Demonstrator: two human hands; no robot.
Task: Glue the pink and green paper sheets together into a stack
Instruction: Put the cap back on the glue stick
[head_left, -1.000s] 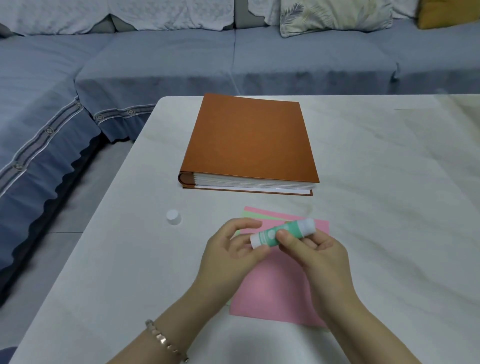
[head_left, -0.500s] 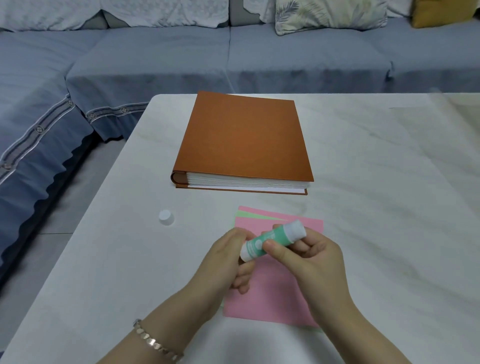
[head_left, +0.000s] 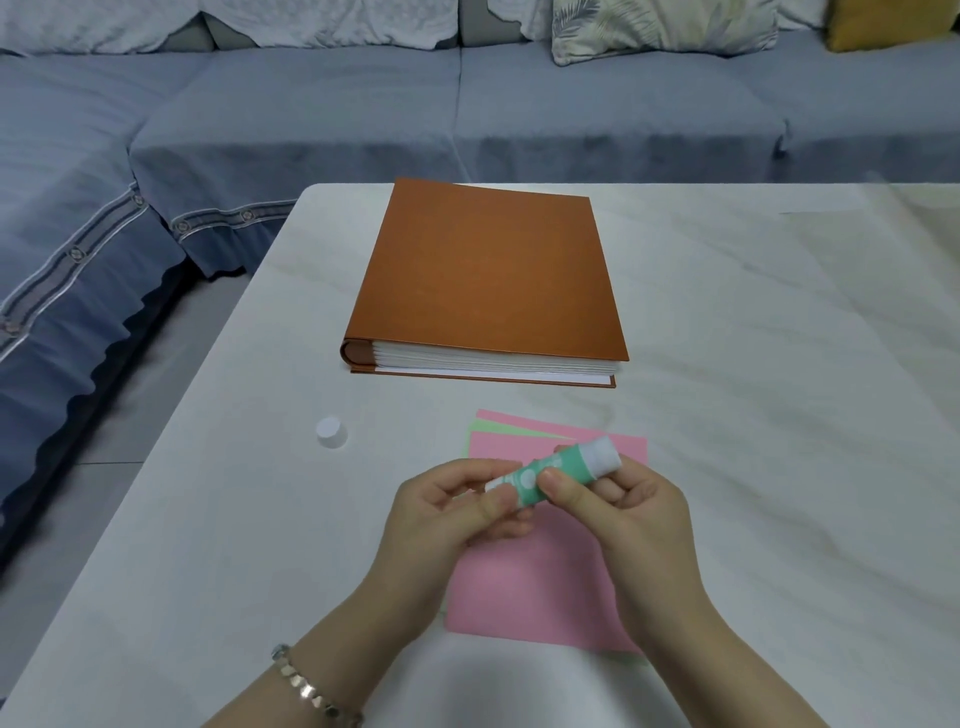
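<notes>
A green and white glue stick (head_left: 558, 474) lies sideways between both hands, its white glue end pointing right and away. My right hand (head_left: 623, 514) pinches its green body. My left hand (head_left: 457, 512) grips its lower white end with thumb and fingers. Below the hands lies a stack of paper on the table: a pink sheet (head_left: 535, 592) on top, a green sheet (head_left: 498, 430) peeking out at the far left, and another pink edge (head_left: 524, 419) under it. The glue stick's white cap (head_left: 331, 432) stands on the table to the left.
A thick orange-brown binder (head_left: 488, 275) lies shut beyond the papers on the white marble table (head_left: 779, 415). A blue-grey sofa (head_left: 363, 114) wraps the far and left sides. The table's left edge drops to the floor (head_left: 104, 431).
Both hands keep hold of the glue stick; my left fingers have shifted around its lower end, as if twisting it. The papers and the cap have not moved.
</notes>
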